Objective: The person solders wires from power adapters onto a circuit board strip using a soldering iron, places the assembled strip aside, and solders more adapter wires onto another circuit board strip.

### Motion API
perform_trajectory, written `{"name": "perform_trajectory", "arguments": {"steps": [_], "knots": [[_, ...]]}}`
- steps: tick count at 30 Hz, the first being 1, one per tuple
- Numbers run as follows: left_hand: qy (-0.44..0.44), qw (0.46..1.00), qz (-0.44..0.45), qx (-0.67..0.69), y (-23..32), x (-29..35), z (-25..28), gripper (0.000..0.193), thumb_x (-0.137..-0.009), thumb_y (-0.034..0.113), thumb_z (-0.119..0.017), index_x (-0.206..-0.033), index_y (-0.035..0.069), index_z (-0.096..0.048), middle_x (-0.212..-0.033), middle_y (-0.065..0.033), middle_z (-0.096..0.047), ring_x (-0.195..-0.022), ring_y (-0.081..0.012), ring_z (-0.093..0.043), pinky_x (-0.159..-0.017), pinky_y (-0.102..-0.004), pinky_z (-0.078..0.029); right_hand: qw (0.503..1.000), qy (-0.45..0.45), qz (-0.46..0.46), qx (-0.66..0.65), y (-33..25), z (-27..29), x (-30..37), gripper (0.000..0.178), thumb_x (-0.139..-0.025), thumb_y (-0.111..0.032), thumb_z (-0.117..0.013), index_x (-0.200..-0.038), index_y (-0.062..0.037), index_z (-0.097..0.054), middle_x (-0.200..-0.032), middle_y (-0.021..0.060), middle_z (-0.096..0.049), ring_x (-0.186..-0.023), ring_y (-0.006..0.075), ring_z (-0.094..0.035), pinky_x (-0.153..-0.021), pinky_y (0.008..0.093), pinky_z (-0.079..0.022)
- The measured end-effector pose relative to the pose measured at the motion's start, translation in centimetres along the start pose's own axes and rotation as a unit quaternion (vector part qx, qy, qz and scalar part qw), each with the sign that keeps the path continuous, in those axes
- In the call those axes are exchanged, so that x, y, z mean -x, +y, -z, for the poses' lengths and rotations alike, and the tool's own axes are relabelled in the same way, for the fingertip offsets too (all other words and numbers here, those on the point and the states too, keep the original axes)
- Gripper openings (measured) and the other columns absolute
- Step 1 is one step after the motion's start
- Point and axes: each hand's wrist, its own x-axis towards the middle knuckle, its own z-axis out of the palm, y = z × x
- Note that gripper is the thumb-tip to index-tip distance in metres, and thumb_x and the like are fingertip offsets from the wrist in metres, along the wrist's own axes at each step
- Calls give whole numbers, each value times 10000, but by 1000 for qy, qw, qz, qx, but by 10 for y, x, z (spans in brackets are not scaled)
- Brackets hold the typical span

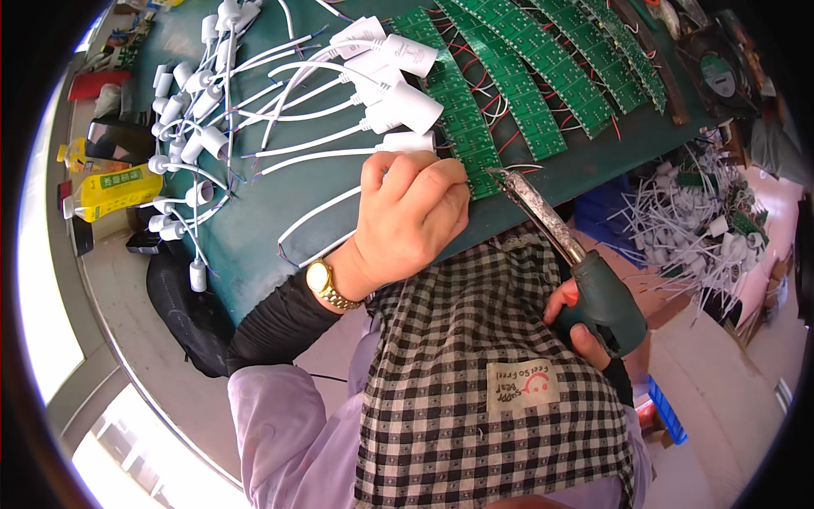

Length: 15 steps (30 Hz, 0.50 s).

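My left hand (411, 208) is closed, fingers curled down at the end of a green circuit board strip (465, 127). What its fingertips pinch is hidden. White cables (326, 212) run in under it from the left, and a white cylindrical socket (409, 142) sits just beyond the knuckles. In my right hand (585, 331) is a soldering iron (606, 297) with a dark green handle, its fingers wrapped round the grip. The iron's metal tip points up-left, close to the board's near end and my left fingertips. A thin white wire (519, 166) lies by the tip.
More green board strips (534, 68), joined by red and white wires, fan out at the far right. White sockets with cables (191, 102) crowd the left of the green table (254, 254). Yellow bottles (114, 191) stand far left; a pile of wired parts (695, 229) lies right.
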Motion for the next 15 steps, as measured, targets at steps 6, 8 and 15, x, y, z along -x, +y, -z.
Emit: {"name": "perform_trajectory", "arguments": {"steps": [6,8,15], "knots": [[-11,999,24,-22,3,1,3,238,-551,41,-735,-739,108,-605,-913,10,-561,-881,-194,-557,-915,-446,-321,999,-4,-43,-5,-4,-1,-3,406,-760,-274,-628,-1042,5,-542,-858,99,-559,-772,170,-514,-725,304,-420],[-11,999,26,-25,3,3,2,217,-561,55,-735,-720,131,-607,-911,27,-560,-899,-190,-560,-991,-464,-260,1000,-21,-20,9,4,4,-2,457,-790,-310,-630,-1112,-12,-501,-868,123,-553,-784,185,-518,-723,316,-421],[-19,999,18,-31,3,2,0,201,-564,64,-730,-700,139,-603,-892,38,-560,-910,-195,-562,-1026,-471,-226,997,-47,16,66,20,10,4,472,-808,-306,-629,-1148,-20,-468,-877,151,-546,-789,202,-516,-713,326,-421]]}}
